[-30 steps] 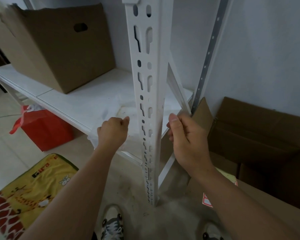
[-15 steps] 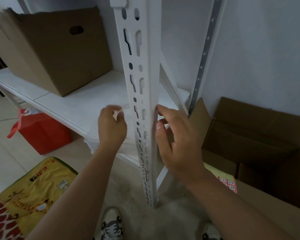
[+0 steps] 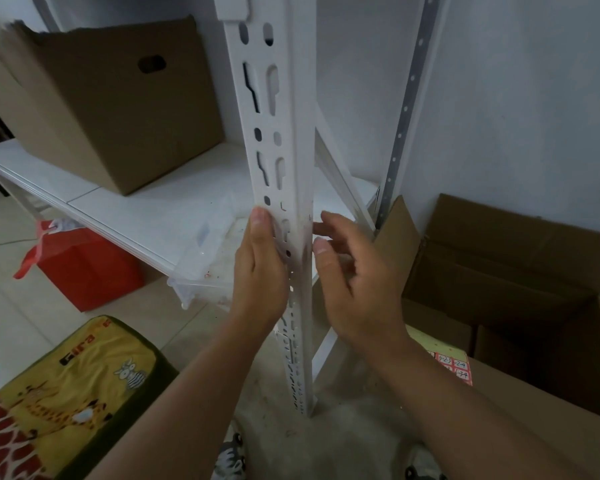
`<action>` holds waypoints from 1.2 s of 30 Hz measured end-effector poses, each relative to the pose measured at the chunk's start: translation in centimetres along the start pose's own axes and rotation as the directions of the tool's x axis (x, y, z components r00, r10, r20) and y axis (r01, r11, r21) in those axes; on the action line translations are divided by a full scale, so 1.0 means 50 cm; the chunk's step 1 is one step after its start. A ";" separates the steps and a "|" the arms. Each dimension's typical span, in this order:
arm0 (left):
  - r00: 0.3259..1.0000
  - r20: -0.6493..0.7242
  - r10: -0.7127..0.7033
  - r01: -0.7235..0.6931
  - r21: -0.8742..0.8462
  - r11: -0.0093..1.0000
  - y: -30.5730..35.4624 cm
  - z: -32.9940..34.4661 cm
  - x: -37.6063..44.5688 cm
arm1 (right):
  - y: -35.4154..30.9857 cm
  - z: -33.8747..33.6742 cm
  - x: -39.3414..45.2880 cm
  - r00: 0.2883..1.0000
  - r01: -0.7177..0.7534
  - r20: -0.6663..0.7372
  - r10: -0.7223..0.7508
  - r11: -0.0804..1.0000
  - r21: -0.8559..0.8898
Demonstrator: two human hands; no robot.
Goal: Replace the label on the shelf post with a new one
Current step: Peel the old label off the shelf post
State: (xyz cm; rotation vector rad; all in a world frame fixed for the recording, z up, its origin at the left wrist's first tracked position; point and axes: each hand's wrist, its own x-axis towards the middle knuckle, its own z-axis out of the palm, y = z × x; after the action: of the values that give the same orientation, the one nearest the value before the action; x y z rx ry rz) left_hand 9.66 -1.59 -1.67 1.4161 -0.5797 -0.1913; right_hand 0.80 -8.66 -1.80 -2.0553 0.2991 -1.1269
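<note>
Head view: the white shelf post (image 3: 284, 188) stands upright at centre. My left hand (image 3: 260, 268) lies against its slotted face, fingers mostly straight, thumb pressing flat. My right hand (image 3: 354, 282) sits just beside the post's right edge, fingers loosely spread, holding nothing I can confirm. No label is clearly visible on the post. I judge this the locating or pressing step; the next move calls for fingertip precision along the edge.
</note>
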 end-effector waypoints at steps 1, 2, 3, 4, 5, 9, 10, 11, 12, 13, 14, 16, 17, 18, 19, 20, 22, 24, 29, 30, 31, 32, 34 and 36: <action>1.000 -0.005 -0.003 0.003 -0.021 1.000 0.003 0.003 -0.002 | -0.004 0.001 0.004 0.994 -0.105 0.029 0.103 0.991 0.085; 1.000 -0.018 0.003 -0.004 -0.032 0.999 0.002 0.005 -0.002 | -0.007 0.002 0.010 0.984 -0.176 0.055 0.169 0.974 0.146; 1.000 -0.026 0.011 -0.012 -0.041 0.999 0.006 0.009 -0.003 | -0.009 0.004 0.016 0.977 -0.209 0.074 0.198 0.958 0.197; 0.999 -0.039 0.024 -0.026 -0.045 0.999 0.006 0.012 -0.003 | -0.013 0.005 0.022 0.974 -0.224 0.083 0.210 0.945 0.239; 0.998 -0.050 0.031 -0.034 -0.055 0.998 0.007 0.015 -0.004 | -0.020 0.006 0.028 0.971 -0.238 0.090 0.222 0.931 0.276; 0.996 -0.080 0.034 -0.041 -0.095 0.995 -0.001 0.021 -0.001 | -0.034 0.015 0.037 0.968 -0.252 0.076 0.241 0.897 0.362; 0.996 -0.088 0.035 -0.043 -0.092 0.995 -0.005 0.021 0.000 | -0.035 0.017 0.036 0.968 -0.248 0.062 0.242 0.896 0.368; 0.995 -0.099 0.034 -0.042 -0.081 0.996 -0.007 0.021 0.001 | -0.037 0.019 0.036 0.969 -0.244 0.048 0.244 0.895 0.372; 0.994 -0.109 0.031 -0.039 -0.070 0.997 -0.010 0.021 0.003 | -0.037 0.021 0.036 0.968 -0.242 0.033 0.248 0.895 0.375; 0.993 -0.115 0.030 -0.038 -0.062 0.997 -0.010 0.022 0.003 | -0.036 0.022 0.036 0.968 -0.240 0.019 0.251 0.895 0.375; 0.992 -0.119 0.035 -0.042 -0.057 0.998 -0.011 0.023 0.003 | -0.035 0.023 0.036 0.968 -0.237 0.007 0.252 0.899 0.369; 0.990 -0.126 0.055 -0.061 -0.046 0.997 -0.015 0.026 0.004 | -0.033 0.023 0.036 0.972 -0.217 -0.013 0.236 0.912 0.348; 0.989 -0.135 0.058 -0.065 -0.045 0.997 -0.016 0.027 0.004 | -0.033 0.024 0.035 0.975 -0.205 -0.018 0.224 0.919 0.336; 0.988 -0.144 0.058 -0.066 -0.046 0.997 -0.017 0.028 0.004 | -0.033 0.025 0.034 0.977 -0.192 -0.021 0.211 0.926 0.326; 0.987 -0.151 0.059 -0.067 -0.047 0.997 -0.018 0.029 0.004 | -0.031 0.026 0.034 0.980 -0.181 -0.025 0.199 0.930 0.320; 0.986 -0.155 0.060 -0.069 -0.049 0.996 -0.019 0.030 0.004 | -0.029 0.027 0.033 0.982 -0.170 -0.030 0.189 0.934 0.314; 0.985 -0.157 0.066 -0.075 -0.051 0.996 -0.018 0.033 0.003 | -0.026 0.029 0.031 0.983 -0.156 -0.041 0.176 0.942 0.298; 0.985 -0.159 0.065 -0.073 -0.046 0.996 -0.016 0.034 0.002 | -0.023 0.031 0.030 0.984 -0.151 -0.049 0.171 0.948 0.282; 0.984 -0.167 0.057 -0.063 -0.031 0.998 -0.018 0.033 0.003 | -0.024 0.031 0.031 0.981 -0.159 -0.065 0.183 0.949 0.272; 0.984 -0.171 0.059 -0.065 -0.026 0.998 -0.018 0.033 0.004 | -0.024 0.031 0.031 0.980 -0.164 -0.059 0.188 0.946 0.278; 0.983 -0.172 0.060 -0.065 -0.023 0.998 -0.019 0.033 0.004 | -0.024 0.031 0.031 0.980 -0.171 -0.053 0.193 0.943 0.286; 0.984 -0.169 0.058 -0.063 -0.023 0.998 -0.019 0.033 0.004 | -0.025 0.030 0.031 0.978 -0.179 -0.050 0.201 0.940 0.289; 0.986 -0.160 0.054 -0.059 -0.024 0.998 -0.020 0.033 0.004 | -0.026 0.028 0.030 0.975 -0.194 -0.045 0.216 0.937 0.291; 0.986 -0.160 0.055 -0.058 -0.012 0.998 -0.020 0.033 0.003 | -0.026 0.026 0.030 0.970 -0.226 -0.018 0.244 0.920 0.321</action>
State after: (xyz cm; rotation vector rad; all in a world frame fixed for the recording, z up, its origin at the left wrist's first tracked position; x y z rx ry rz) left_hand 9.21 -3.26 -2.51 1.3831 -0.4845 -0.0369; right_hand 2.53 -7.90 -0.38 -1.6578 0.3584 -1.0143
